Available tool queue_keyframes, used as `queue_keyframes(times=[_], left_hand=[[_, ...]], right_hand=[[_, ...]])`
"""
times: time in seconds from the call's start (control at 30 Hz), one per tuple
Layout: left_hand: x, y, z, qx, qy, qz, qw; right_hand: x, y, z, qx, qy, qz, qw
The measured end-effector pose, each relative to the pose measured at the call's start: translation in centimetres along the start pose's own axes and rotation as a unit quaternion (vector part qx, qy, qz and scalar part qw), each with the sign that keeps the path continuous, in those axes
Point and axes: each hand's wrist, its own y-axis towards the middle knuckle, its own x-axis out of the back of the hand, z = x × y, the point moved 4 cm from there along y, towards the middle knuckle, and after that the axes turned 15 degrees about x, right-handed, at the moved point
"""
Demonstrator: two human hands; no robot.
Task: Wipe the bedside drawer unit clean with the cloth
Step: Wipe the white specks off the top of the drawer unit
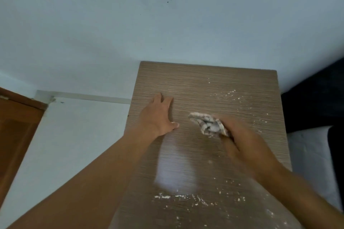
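Centrally, the drawer unit (204, 83) is seen from above. Only its top panel shows, a brown wood-grain surface whose far edge stands against the wall (167, 15).

The cloth (206, 123) is a crumpled, greyish-white wad. It lies on the top panel, slightly right of the middle and touching the surface.

The right hand (242, 141) grips the cloth from the near side, with fingers curled round the wad. The hand is blurred, so the placing of single fingers cannot be told. Its forearm runs back to the lower right corner of the view.

The left hand (158, 115) rests flat on the left part of the panel, palm down. Its fingers are straight and close together, pointing toward the wall, and the thumb is spread toward the cloth. It holds nothing and lies apart from the cloth, with bare panel between the two.

White crumbs (186, 197) are scattered in a band across the near part of the panel. A thinner scatter lies on the far right part, beyond the cloth. A pale sheen (175, 169) marks the panel between the two forearms. Whether it is residue or reflected light cannot be told.

Surroundings: the wall is pale blue with a few small dark specks. A brown wooden door (16, 122) stands at the left edge, and a light trim strip (83, 95) runs from it to the unit. Dark fabric (316, 95) lies just beside the unit on the right, with white bedding (309, 154) nearer the camera.
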Motion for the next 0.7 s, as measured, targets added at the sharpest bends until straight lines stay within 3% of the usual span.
queue_keyframes(times=[0.17,0.3,0.43,0.53,0.7], left_hand=[[0.4,1.7,-2.6,0.014,0.004,0.051,0.999],[0.3,2.3,-3.1,0.038,-0.007,0.060,0.997],[0.3,2.4,-2.9,0.046,-0.018,0.060,0.997],[0.3,2.4,-2.9,0.045,-0.018,0.062,0.997],[0.2,2.5,-2.7,0.048,-0.031,0.067,0.996]], right_hand=[[4.8,7.0,-6.5,-0.070,-0.073,0.005,0.995],[5.4,11.9,-8.7,-0.033,-0.148,-0.012,0.988],[3.0,15.3,-10.7,0.008,-0.234,0.040,0.971],[0.3,14.7,-13.5,0.034,-0.207,0.085,0.974],[-1.7,11.2,-13.7,0.074,-0.125,0.057,0.988]])
